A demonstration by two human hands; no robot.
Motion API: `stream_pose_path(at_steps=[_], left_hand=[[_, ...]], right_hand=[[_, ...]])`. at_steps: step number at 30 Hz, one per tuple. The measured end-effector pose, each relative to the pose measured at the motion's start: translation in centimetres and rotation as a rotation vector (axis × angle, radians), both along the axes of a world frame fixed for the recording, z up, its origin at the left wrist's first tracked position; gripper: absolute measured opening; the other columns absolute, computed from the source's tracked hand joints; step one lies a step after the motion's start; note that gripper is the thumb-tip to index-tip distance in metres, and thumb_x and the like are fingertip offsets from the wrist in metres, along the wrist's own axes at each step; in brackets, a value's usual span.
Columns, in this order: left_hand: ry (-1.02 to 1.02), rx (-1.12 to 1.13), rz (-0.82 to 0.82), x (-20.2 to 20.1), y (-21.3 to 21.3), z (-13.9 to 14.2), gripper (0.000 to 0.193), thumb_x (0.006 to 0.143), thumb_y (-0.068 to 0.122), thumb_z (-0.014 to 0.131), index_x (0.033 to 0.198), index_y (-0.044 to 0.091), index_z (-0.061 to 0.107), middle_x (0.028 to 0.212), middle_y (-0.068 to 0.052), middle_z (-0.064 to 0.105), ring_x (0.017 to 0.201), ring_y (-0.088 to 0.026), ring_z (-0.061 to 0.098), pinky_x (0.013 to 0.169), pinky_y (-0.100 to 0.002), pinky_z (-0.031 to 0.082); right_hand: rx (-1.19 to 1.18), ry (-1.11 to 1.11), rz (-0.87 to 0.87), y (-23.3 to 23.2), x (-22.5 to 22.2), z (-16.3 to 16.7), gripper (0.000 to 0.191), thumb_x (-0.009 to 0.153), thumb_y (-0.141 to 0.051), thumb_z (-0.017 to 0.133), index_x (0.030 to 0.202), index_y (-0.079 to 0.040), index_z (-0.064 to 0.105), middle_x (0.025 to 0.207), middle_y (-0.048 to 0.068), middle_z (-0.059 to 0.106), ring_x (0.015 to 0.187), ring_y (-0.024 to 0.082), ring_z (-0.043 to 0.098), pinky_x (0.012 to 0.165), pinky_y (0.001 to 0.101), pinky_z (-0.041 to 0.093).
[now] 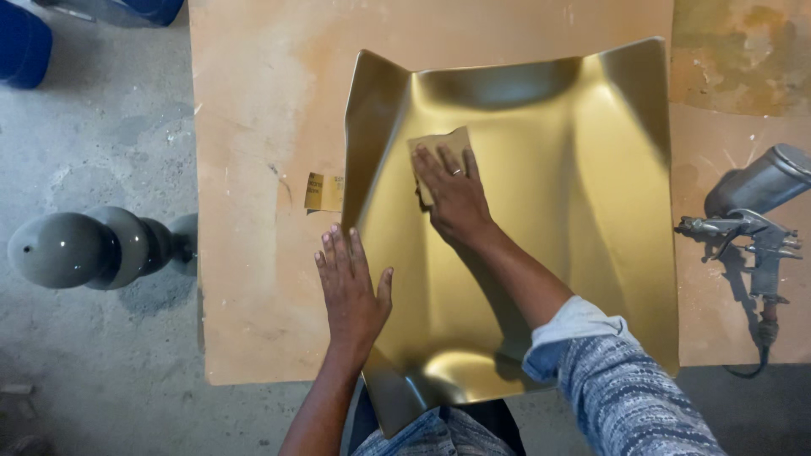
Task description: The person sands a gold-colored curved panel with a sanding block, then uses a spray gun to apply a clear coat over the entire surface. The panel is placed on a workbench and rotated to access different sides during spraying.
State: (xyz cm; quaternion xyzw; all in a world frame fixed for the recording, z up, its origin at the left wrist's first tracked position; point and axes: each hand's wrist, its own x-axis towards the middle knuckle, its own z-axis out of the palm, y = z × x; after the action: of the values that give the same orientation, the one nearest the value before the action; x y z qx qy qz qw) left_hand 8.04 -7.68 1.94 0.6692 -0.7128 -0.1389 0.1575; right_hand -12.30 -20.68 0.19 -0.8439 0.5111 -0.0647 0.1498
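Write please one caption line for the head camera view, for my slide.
Right hand presses a sandpaper sheet on a gold moulded panel; left hand steadies its edge on the workbench.

Right arm in a blue-grey knitted sleeve with pale cuff rolled up, ring on a finger of the right hand point(454, 196), left hand point(351, 291) and forearm bare, blue jeans

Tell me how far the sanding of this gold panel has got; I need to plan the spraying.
Done: cannot tell; the gold panel shines evenly. In hand: right hand presses sandpaper near the upper left, left hand steadies the edge. Left: the spray gun lies untouched beside it.
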Motion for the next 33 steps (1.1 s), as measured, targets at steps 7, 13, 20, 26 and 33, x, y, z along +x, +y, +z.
stream_pose_path(at_steps=[7, 13, 20, 26, 33], left_hand=[[0.332, 0.043, -0.012, 1.2, 0.5, -0.7, 0.086, 0.091, 0.018, 0.070, 0.159, -0.005, 0.023, 0.166, -0.034, 0.013, 0.154, -0.050, 0.020, 0.124, -0.050, 0.026], [0.290, 0.020, -0.038, 1.3, 0.3, -0.5, 0.084, 0.092, 0.021, 0.068, 0.159, -0.005, 0.023, 0.166, -0.034, 0.013, 0.155, -0.049, 0.018, 0.125, -0.051, 0.024], [-0.230, 0.112, -0.286, -1.0, -4.0, -0.2, 0.093, 0.096, 0.062, 0.047, 0.160, 0.001, 0.018, 0.170, -0.018, 0.010, 0.158, -0.028, 0.007, 0.127, -0.047, 0.004], [-0.266, 0.129, -0.346, -6.5, -16.6, 0.9, 0.100, 0.100, 0.070, 0.032, 0.160, -0.006, 0.006, 0.170, -0.023, 0.004, 0.159, -0.030, -0.001, 0.128, -0.043, -0.002], [0.038, 0.016, 0.042, -16.7, -23.0, 2.0, 0.109, 0.100, 0.069, 0.040, 0.157, -0.017, 0.003, 0.167, -0.036, 0.003, 0.157, -0.045, -0.002, 0.128, -0.053, -0.003]], right_hand=[[-0.043, 0.075, -0.108, 0.3, 2.2, -0.4, 0.075, 0.089, -0.015, 0.061, 0.159, -0.014, 0.034, 0.165, 0.004, 0.035, 0.150, 0.042, 0.026, 0.118, 0.0661, 0.008], [-0.016, -0.042, -0.135, -1.1, 1.8, 0.3, 0.070, 0.093, -0.017, 0.055, 0.160, -0.012, 0.036, 0.167, 0.007, 0.034, 0.155, 0.035, 0.027, 0.124, 0.0687, 0.001], [-0.368, -0.217, -0.780, 2.3, -5.7, 2.9, 0.042, 0.112, -0.027, 0.042, 0.149, -0.010, 0.053, 0.155, 0.014, 0.047, 0.145, 0.038, 0.042, 0.116, 0.0623, 0.017], [-0.369, -0.308, -0.744, 19.1, -9.2, 5.1, 0.046, 0.114, -0.032, 0.040, 0.142, 0.000, 0.059, 0.144, 0.019, 0.052, 0.138, 0.037, 0.048, 0.114, 0.0520, 0.032], [-0.227, -0.217, -0.962, 37.4, -15.0, 3.8, 0.048, 0.109, -0.037, 0.040, 0.136, -0.005, 0.063, 0.142, 0.019, 0.056, 0.134, 0.035, 0.054, 0.115, 0.0457, 0.038]])
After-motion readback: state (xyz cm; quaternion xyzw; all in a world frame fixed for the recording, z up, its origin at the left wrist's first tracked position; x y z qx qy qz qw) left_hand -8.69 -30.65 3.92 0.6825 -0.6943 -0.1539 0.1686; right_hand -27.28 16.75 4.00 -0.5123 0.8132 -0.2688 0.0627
